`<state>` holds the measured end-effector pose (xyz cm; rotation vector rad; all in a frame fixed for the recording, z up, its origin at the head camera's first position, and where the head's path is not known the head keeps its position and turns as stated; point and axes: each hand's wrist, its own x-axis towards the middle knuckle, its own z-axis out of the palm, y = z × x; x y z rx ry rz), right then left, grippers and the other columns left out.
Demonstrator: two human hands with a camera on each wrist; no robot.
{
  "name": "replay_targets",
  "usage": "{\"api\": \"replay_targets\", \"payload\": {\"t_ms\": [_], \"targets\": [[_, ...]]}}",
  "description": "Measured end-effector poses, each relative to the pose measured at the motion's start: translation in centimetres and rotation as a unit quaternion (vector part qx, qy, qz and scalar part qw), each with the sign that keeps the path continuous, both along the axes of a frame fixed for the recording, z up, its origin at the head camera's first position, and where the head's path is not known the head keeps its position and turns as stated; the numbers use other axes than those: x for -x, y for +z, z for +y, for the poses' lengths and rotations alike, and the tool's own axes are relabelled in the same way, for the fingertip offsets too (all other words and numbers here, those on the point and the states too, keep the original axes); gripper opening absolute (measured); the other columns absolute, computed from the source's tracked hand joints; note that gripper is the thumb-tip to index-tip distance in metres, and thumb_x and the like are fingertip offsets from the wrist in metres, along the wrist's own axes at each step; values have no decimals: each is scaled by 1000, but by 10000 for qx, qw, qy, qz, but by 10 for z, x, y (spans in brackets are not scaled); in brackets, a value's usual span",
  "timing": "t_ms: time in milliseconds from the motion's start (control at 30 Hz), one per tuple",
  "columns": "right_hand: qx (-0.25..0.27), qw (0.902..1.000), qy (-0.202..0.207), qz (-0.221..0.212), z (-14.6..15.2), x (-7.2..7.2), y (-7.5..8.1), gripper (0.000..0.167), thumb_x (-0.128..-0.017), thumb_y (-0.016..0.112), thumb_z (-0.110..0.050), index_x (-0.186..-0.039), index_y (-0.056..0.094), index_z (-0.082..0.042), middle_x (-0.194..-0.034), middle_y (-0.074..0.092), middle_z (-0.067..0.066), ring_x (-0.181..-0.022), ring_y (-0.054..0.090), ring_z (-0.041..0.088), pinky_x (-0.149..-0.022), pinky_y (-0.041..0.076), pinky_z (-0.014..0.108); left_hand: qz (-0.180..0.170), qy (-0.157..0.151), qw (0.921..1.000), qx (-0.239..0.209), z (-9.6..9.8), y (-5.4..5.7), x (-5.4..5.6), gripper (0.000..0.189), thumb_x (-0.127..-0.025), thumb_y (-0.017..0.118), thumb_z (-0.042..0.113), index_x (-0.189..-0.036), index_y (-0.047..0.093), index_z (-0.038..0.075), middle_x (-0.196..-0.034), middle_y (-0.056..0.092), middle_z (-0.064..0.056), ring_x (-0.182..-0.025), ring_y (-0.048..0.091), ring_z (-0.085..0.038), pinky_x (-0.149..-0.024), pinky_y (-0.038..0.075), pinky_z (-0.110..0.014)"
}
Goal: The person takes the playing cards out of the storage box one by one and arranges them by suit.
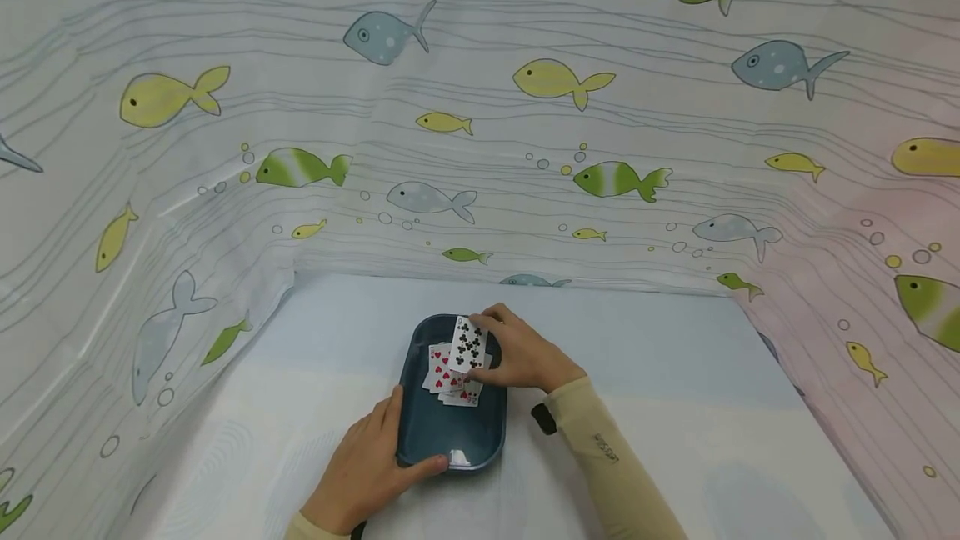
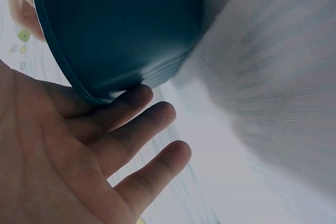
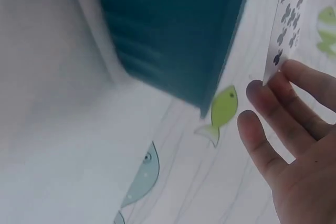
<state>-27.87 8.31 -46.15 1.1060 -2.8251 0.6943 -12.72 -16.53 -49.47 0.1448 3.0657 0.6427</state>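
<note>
A dark blue, oblong tray point(image 1: 442, 440) with rounded corners sits on the white surface. My left hand point(image 1: 367, 458) lies along its left side and near corner, the thumb at the near rim. In the left wrist view the fairly straight fingers point(image 2: 142, 129) rest by the tray's outer wall point(image 2: 126, 30). Between thumb and fingertips, my right hand point(image 1: 521, 350) pinches a playing card of clubs point(image 1: 467, 344), raised over the tray with its face showing. Under it, several red heart cards point(image 1: 444, 375) lie overlapping in the tray; the raised card partly hides them.
The white tabletop point(image 1: 637, 440) stretches out around the tray. A sheet printed with fish point(image 1: 547, 80) stands as walls at the back and both sides. A small black object point(image 1: 543, 419) shows by my right wrist, at the sleeve's edge.
</note>
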Motion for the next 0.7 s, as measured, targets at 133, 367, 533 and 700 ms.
{"api": "replay_targets", "payload": {"t_ms": [133, 367, 533, 700], "targets": [[253, 9996, -83, 40, 13, 1, 6, 87, -80, 85, -46, -150, 49, -11, -141, 46, 8, -125, 52, 22, -103, 47, 42, -72, 88, 9999, -70, 1, -2, 1, 132, -70, 57, 92, -158, 28, -3, -150, 46, -22, -129, 51, -40, -105, 42, -59], [298, 9990, -333, 8, 33, 4, 12, 86, -79, 86, -45, -149, 50, -10, -142, 46, 8, -126, 52, 22, -103, 48, 43, -102, 118, 9999, -62, 2, -1, 0, 133, -69, 57, 92, -157, 29, -3, -150, 46, -21, -129, 51, -40, -105, 42, -59], [261, 9988, -408, 9, 48, 6, 11, 85, -79, 87, -41, -149, 49, -8, -143, 45, 10, -127, 51, 24, -103, 47, 43, -147, 125, 9998, -35, 3, -2, 0, 134, -68, 56, 94, -158, 28, -3, -150, 46, -22, -129, 51, -39, -105, 42, -59], [270, 9984, -497, 52, 63, 9, 10, 85, -78, 87, -40, -148, 50, -7, -143, 45, 10, -127, 51, 24, -103, 47, 44, -63, 99, 9999, -48, 2, 0, -1, 133, -69, 58, 92, -157, 28, -3, -149, 46, -22, -129, 51, -39, -105, 42, -58]]}}
